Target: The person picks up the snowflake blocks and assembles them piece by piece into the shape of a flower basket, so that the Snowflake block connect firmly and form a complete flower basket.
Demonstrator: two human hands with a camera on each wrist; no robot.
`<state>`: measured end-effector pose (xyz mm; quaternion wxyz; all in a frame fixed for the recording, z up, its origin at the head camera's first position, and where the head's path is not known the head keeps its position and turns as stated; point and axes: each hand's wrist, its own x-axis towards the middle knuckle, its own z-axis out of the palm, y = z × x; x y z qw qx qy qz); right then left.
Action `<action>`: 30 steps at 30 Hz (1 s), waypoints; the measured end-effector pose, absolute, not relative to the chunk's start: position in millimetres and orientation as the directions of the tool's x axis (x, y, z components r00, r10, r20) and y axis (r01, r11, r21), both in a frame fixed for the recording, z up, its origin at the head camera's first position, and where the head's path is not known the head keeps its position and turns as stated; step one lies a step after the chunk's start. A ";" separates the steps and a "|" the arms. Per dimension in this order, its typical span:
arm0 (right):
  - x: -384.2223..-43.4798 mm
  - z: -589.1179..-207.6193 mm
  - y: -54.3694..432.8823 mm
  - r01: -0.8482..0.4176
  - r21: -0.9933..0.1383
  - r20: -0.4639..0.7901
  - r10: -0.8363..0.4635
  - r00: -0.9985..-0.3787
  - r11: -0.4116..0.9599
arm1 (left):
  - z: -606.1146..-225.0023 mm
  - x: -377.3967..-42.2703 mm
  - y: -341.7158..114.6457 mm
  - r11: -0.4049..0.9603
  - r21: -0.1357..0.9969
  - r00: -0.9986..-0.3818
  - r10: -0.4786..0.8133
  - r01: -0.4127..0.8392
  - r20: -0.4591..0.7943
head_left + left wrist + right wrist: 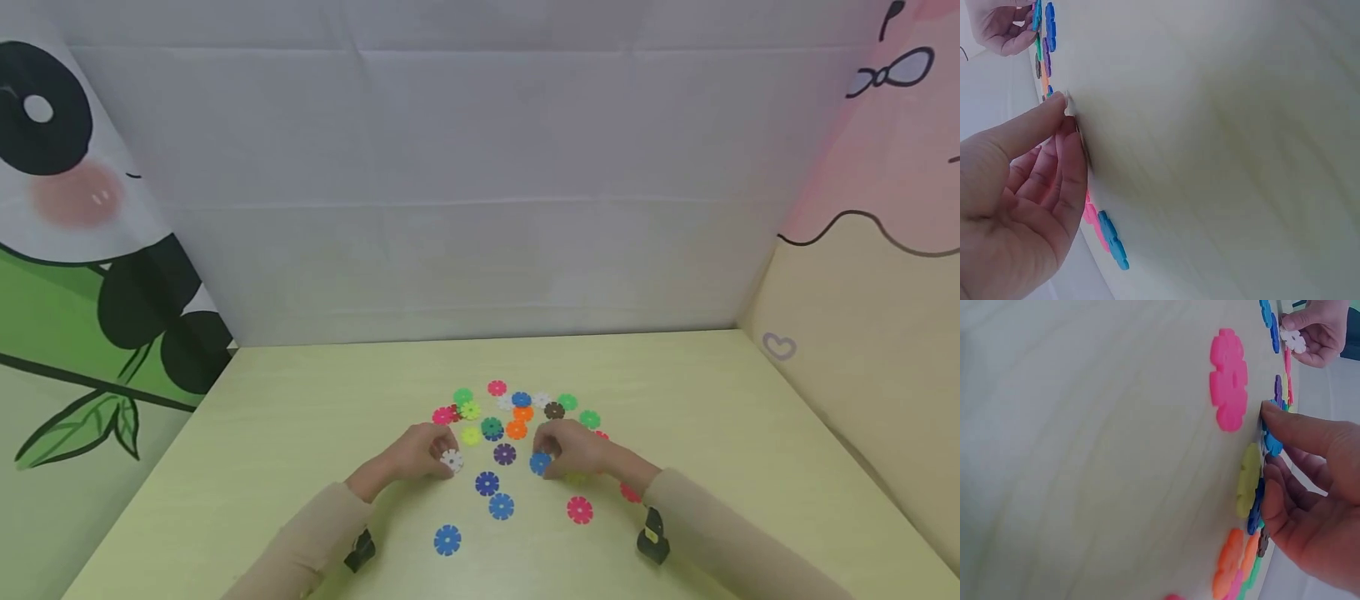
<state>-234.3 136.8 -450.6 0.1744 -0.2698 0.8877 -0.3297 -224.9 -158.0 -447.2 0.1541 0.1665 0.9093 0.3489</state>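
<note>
My left hand [422, 451] pinches a white notched disc [452, 461], a flat snowflake-style building piece, between thumb and fingers. In the right wrist view that white disc [1293, 340] stands tilted in the far hand. My right hand [576, 447] holds a blue notched disc [540, 463] by its edge, thumb on the near side. Between the hands lie a purple disc [505, 454] and a dark blue disc [487, 483]. In the left wrist view, the left fingers [1071, 169] hide most of the white piece.
Several more discs, among them an orange one [516, 429] and a green one [462, 397], are scattered beyond the hands. Nearer me lie two blue discs [447, 540] and a pink disc [580, 510]. A white backdrop [480, 183] rises behind the pale table [315, 383].
</note>
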 end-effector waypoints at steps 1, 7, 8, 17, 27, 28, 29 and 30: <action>-234.5 -450.6 136.1 -0.366 -0.679 -0.135 -0.598 -0.790 0.637 | -447.1 -224.7 -158.1 0.700 0.688 -0.898 0.409 0.193 -0.165; -235.0 -449.0 132.6 -0.408 -0.659 -0.105 -0.614 -0.782 0.632 | -443.8 -226.1 -157.9 0.661 0.724 -0.896 0.422 0.199 -0.139; -235.0 -448.6 132.5 -0.419 -0.656 -0.092 -0.617 -0.782 0.628 | -443.4 -227.0 -157.8 0.640 0.743 -0.895 0.427 0.197 -0.131; -229.5 -426.0 129.5 -0.523 -0.668 0.121 -0.616 -0.778 0.529 | -428.1 -223.8 -144.4 0.451 0.885 -0.898 0.428 0.118 -0.098; -226.9 -415.5 112.6 -0.625 -0.654 0.409 -0.497 -0.766 0.426 | -406.1 -216.6 -120.2 0.375 0.923 -0.940 0.337 0.083 -0.052; -226.7 -415.6 111.0 -0.634 -0.650 0.430 -0.486 -0.761 0.419 | -405.3 -216.6 -118.6 0.370 0.926 -0.945 0.324 0.076 -0.052; -226.6 -415.7 109.4 -0.642 -0.646 0.448 -0.475 -0.757 0.413 | -404.8 -216.6 -117.2 0.366 0.928 -0.949 0.309 0.068 -0.052; -226.5 -415.8 107.8 -0.649 -0.642 0.466 -0.465 -0.753 0.408 | -404.3 -216.7 -115.9 0.360 0.931 -0.955 0.293 0.057 -0.054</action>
